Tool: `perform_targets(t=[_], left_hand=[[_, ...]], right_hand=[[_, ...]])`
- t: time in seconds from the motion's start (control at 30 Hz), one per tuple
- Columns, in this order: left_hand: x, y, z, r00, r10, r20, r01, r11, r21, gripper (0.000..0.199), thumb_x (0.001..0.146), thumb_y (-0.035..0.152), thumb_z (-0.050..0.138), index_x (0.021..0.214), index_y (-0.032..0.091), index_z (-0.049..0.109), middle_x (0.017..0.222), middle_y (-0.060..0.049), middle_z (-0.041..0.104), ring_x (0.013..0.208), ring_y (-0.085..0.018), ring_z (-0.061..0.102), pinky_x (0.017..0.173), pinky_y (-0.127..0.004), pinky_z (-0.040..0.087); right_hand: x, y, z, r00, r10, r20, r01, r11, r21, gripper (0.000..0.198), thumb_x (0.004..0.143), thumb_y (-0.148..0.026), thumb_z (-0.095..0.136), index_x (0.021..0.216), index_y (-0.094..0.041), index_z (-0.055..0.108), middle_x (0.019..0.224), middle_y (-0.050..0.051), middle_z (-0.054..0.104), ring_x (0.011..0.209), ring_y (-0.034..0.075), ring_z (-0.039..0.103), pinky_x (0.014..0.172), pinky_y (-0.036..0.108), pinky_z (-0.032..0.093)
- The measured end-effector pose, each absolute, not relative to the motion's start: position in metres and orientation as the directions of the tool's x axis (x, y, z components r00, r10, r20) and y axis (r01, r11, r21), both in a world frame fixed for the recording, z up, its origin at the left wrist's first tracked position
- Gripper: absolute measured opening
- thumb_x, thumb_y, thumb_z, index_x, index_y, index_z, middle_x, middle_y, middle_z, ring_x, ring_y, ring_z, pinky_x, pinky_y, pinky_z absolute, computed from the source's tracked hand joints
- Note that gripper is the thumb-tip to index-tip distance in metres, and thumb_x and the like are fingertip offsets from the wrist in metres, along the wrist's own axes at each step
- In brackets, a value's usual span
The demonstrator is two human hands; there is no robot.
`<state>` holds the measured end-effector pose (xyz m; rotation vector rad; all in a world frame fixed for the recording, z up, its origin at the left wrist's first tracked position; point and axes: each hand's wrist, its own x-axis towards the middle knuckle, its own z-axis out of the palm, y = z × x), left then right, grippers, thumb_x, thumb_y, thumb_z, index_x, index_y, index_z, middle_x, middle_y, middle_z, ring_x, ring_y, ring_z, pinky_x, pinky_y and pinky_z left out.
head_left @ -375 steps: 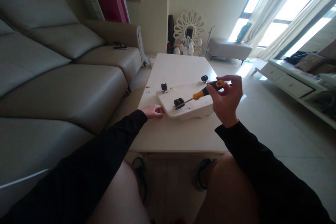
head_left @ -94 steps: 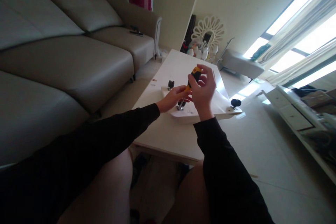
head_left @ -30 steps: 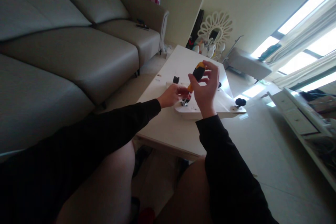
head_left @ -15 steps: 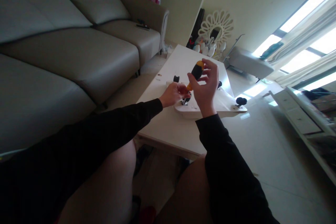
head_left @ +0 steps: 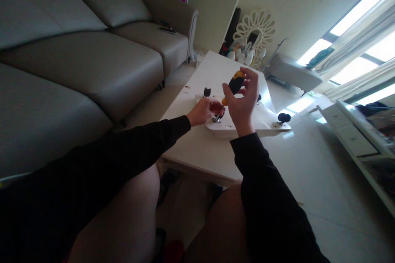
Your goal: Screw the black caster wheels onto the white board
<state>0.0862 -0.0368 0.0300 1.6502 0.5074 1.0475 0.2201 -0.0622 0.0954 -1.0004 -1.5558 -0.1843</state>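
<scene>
My right hand [head_left: 243, 98] is closed around the black and yellow handle of a screwdriver [head_left: 236, 84]. The screwdriver tilts, its shaft running down and left to the metal plate of a caster wheel [head_left: 219, 116]. Beside the shaft, the fingers of my left hand [head_left: 206, 110] are closed at that caster and partly cover it. The caster sits at the near corner of a white panel [head_left: 257, 120], which lies with its wheels facing up. Other black casters stand at its corners, one at the right [head_left: 284, 118] and one behind my left hand [head_left: 207, 91].
Under the panel is a white table [head_left: 185, 144], with small bits on its left part. A grey sofa [head_left: 123, 57] runs along the left. A white drawer cabinet [head_left: 352, 131] stands at the right. Beyond the table are a round white-framed mirror [head_left: 254, 33] and several objects.
The screwdriver handle and my right hand have shifted slightly to the right, so the screwdriver leans more. My left hand stays in nearly the same place at the caster.
</scene>
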Motion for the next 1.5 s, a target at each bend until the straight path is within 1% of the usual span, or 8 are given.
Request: perform_targets(t=[0.2, 0.43, 0.53, 0.67, 0.77, 1.07, 1.37, 1.5], left_hand=[[0.0865, -0.0364, 0.0319, 0.467, 0.801, 0.374, -0.088, -0.379, 0.921, 0.015, 0.077, 0.006, 0.083, 0.081, 0.01, 0.069, 0.077, -0.004, 0.074, 0.072, -0.013, 0.069, 0.077, -0.03, 0.059], [0.0811, -0.0392, 0.0299, 0.616, 0.688, 0.385, -0.166, -0.364, 0.916, 0.019, 0.091, 0.009, 0.064, 0.109, 0.008, 0.071, 0.097, -0.013, 0.078, 0.082, -0.016, 0.071, 0.068, -0.026, 0.056], [0.0817, -0.0402, 0.0314, 0.608, 0.702, 0.37, -0.162, -0.347, 0.924, 0.018, 0.088, 0.008, 0.063, 0.103, 0.008, 0.073, 0.094, -0.013, 0.078, 0.076, -0.016, 0.069, 0.063, -0.027, 0.054], [0.084, -0.0393, 0.0335, 0.52, 0.746, 0.415, -0.076, -0.444, 0.893, 0.003, 0.083, 0.009, 0.073, 0.082, 0.011, 0.07, 0.08, -0.006, 0.074, 0.07, -0.013, 0.064, 0.069, -0.028, 0.052], [0.0841, -0.0381, 0.0339, 0.449, 0.772, 0.451, 0.01, -0.509, 0.861, 0.017, 0.079, 0.013, 0.083, 0.074, 0.012, 0.067, 0.074, -0.003, 0.07, 0.068, -0.012, 0.06, 0.07, -0.028, 0.05], [0.0783, -0.0392, 0.0354, 0.582, 0.726, 0.366, -0.168, -0.333, 0.928, 0.012, 0.089, 0.006, 0.069, 0.099, 0.009, 0.074, 0.093, -0.011, 0.079, 0.08, -0.017, 0.072, 0.074, -0.031, 0.057], [0.0823, -0.0399, 0.0345, 0.479, 0.753, 0.452, -0.013, -0.509, 0.861, 0.008, 0.084, 0.013, 0.079, 0.093, 0.011, 0.08, 0.08, -0.006, 0.077, 0.074, -0.015, 0.068, 0.078, -0.03, 0.054], [0.0797, -0.038, 0.0344, 0.53, 0.731, 0.431, -0.062, -0.473, 0.879, 0.008, 0.087, 0.018, 0.078, 0.09, 0.01, 0.077, 0.082, -0.008, 0.076, 0.073, -0.014, 0.067, 0.074, -0.029, 0.054]], right_hand=[[0.2202, -0.0613, 0.0956, 0.073, 0.494, 0.866, 0.678, 0.613, -0.406, 0.047, 0.086, -0.026, 0.067, 0.13, -0.033, 0.052, 0.117, 0.002, 0.061, 0.089, 0.015, 0.06, 0.064, 0.029, 0.055], [0.2204, -0.0627, 0.0955, 0.078, 0.527, 0.846, 0.69, 0.585, -0.428, 0.044, 0.089, -0.035, 0.066, 0.131, -0.033, 0.052, 0.123, 0.004, 0.059, 0.091, 0.017, 0.061, 0.066, 0.032, 0.057], [0.2205, -0.0633, 0.096, 0.078, 0.522, 0.85, 0.699, 0.579, -0.42, 0.045, 0.089, -0.033, 0.066, 0.132, -0.034, 0.053, 0.124, 0.004, 0.06, 0.09, 0.016, 0.06, 0.065, 0.031, 0.057], [0.2203, -0.0642, 0.0976, 0.061, 0.529, 0.846, 0.712, 0.572, -0.408, 0.049, 0.087, -0.031, 0.068, 0.133, -0.034, 0.054, 0.124, 0.004, 0.061, 0.088, 0.016, 0.06, 0.062, 0.029, 0.055], [0.22, -0.0645, 0.0982, 0.048, 0.53, 0.847, 0.686, 0.598, -0.413, 0.052, 0.084, -0.028, 0.069, 0.133, -0.035, 0.054, 0.121, 0.003, 0.062, 0.086, 0.014, 0.061, 0.059, 0.027, 0.054], [0.2195, -0.0656, 0.0984, 0.067, 0.515, 0.854, 0.706, 0.581, -0.405, 0.052, 0.082, -0.024, 0.069, 0.131, -0.035, 0.054, 0.116, 0.002, 0.063, 0.085, 0.015, 0.063, 0.059, 0.028, 0.054], [0.2178, -0.0654, 0.0975, 0.067, 0.496, 0.866, 0.689, 0.605, -0.4, 0.052, 0.082, -0.025, 0.069, 0.131, -0.035, 0.054, 0.118, 0.001, 0.062, 0.086, 0.014, 0.061, 0.06, 0.027, 0.052], [0.2186, -0.0656, 0.0976, 0.062, 0.497, 0.865, 0.681, 0.613, -0.401, 0.05, 0.084, -0.026, 0.067, 0.132, -0.034, 0.054, 0.118, 0.002, 0.061, 0.086, 0.015, 0.06, 0.061, 0.028, 0.053]])
